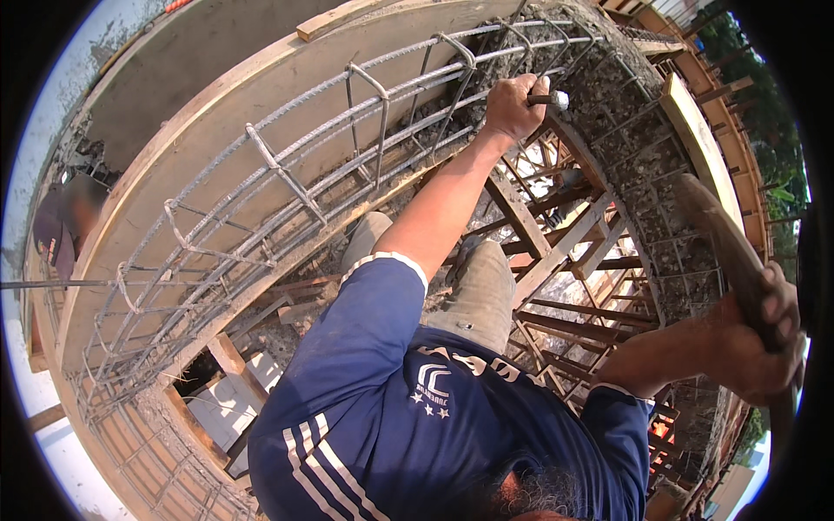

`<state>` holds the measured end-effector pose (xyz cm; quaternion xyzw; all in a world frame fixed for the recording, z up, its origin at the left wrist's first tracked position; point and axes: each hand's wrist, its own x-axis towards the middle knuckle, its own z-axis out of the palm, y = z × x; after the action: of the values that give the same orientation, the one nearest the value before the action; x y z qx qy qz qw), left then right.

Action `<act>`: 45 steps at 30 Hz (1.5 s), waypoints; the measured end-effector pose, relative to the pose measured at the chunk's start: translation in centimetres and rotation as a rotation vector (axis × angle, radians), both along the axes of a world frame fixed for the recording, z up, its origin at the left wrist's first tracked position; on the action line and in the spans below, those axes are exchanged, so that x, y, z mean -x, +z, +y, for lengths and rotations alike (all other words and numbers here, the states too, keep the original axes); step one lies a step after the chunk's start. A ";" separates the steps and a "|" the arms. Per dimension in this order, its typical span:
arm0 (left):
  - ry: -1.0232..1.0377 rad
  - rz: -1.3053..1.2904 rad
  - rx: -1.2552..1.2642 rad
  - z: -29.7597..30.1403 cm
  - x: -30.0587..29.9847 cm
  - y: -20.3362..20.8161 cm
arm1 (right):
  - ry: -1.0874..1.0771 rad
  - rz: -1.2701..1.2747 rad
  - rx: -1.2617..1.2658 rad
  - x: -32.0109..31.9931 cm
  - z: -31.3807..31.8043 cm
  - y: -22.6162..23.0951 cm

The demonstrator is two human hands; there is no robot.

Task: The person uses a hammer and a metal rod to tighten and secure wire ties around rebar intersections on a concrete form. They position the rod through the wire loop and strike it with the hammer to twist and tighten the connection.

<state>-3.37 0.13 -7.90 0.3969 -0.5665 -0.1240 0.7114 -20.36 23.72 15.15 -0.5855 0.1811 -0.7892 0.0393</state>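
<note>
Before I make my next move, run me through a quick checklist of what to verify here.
1. Left hand grip: ok, closed around a short dark bar.
2. Right hand grip: ok, wrapped around a wooden handle.
3. Gloves: not ok, both hands are bare.
4. Left hand clear of the rebar cage: cannot tell, they overlap in this view.
5. Footing: cannot tell, feet hidden; open gaps show between the timbers below.
6. Other person at far left clear: cannot tell, mostly hidden behind the curved panel.
</note>
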 end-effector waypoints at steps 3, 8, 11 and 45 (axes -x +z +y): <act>0.020 -0.035 0.026 -0.2 -1.6 -0.8 | -0.168 0.660 -0.856 -2.2 -4.1 -14.8; -0.179 -0.177 -0.113 2.2 -2.6 -2.2 | 0.023 0.432 -1.450 2.2 1.6 -18.5; -0.348 -0.197 0.089 4.4 -3.5 0.2 | 0.005 0.355 -1.463 6.9 6.0 -26.5; -0.779 -0.326 -0.058 7.5 -1.7 2.6 | 0.593 -0.090 -2.080 5.5 11.0 -39.3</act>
<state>-1.66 7.59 -5.27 0.1874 -0.7755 -0.3350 0.5012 -25.87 34.71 -24.12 -0.2561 0.6116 -0.2285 0.7129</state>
